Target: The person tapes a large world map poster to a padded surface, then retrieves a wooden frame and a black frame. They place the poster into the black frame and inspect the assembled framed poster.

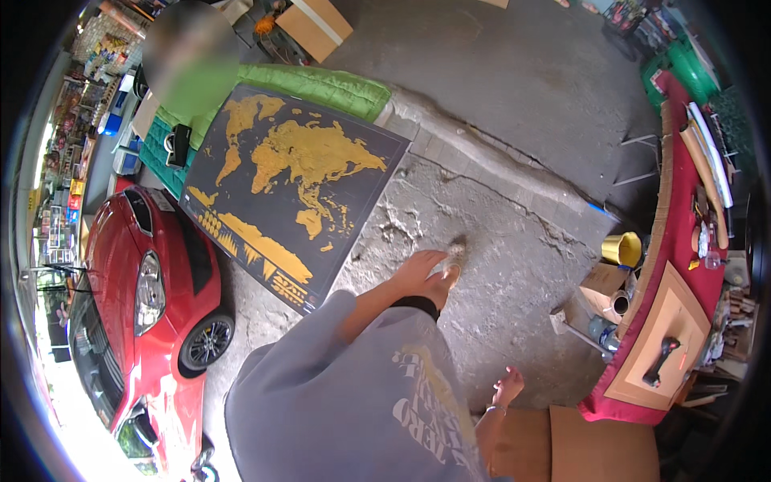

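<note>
My left hand (419, 273) hovers in front of my grey shirt, above the concrete floor, with fingers apart and nothing visible in it. Lower right, my right hand (507, 388) hangs beside my body, its fingers loosely spread and holding nothing I can see. A bracelet circles that wrist. The nearest large thing to my left hand is a black world map poster (281, 185) with gold land areas, at a slant beyond it. Along the poster's far edge runs a green quilted cover (337, 90). Past my right hand lie brown cardboard sheets (602, 442).
A red car (173, 281) stands at left. A blurred person in green (193, 84) is behind the poster. At right, a red-covered table (617, 392) carries a cardboard panel (683, 309), a black tool (661, 361) and paper rolls (707, 173). A raised concrete strip (498, 165) crosses the floor.
</note>
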